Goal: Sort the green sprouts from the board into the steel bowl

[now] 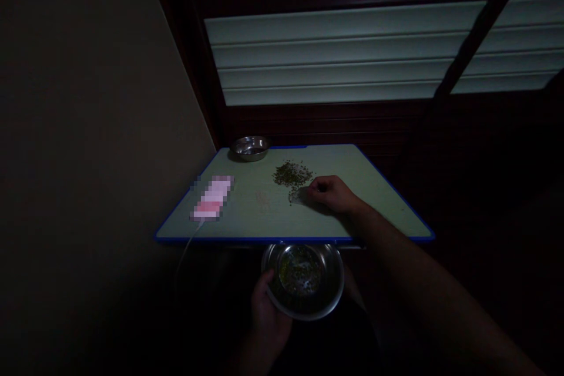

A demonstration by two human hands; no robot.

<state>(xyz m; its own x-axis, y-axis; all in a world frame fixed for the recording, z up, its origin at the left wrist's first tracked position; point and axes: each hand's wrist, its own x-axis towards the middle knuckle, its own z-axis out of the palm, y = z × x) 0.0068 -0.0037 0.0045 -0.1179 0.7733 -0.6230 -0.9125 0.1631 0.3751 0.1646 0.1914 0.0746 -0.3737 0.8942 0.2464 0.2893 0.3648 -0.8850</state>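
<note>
Okay, gripping steel bowl (333,285) by left rim with left hand (269,312), just off near edge of table (247,224); looks stiff, probably slick. Holding right hand (332,194) curled beside grain pile (291,175) mid-table; can't tell whether pinching anything. Expect light, hard grains, quick to roll; best pinched at near fringe. Mind blue rim (189,239); has room leftward, short of lit slab (214,197).

Brownish-green grains (288,175), pale green tabletop (240,220) with blue rim (238,240), silvery bowl (333,291), pale dark-striped panel (335,54)
</note>
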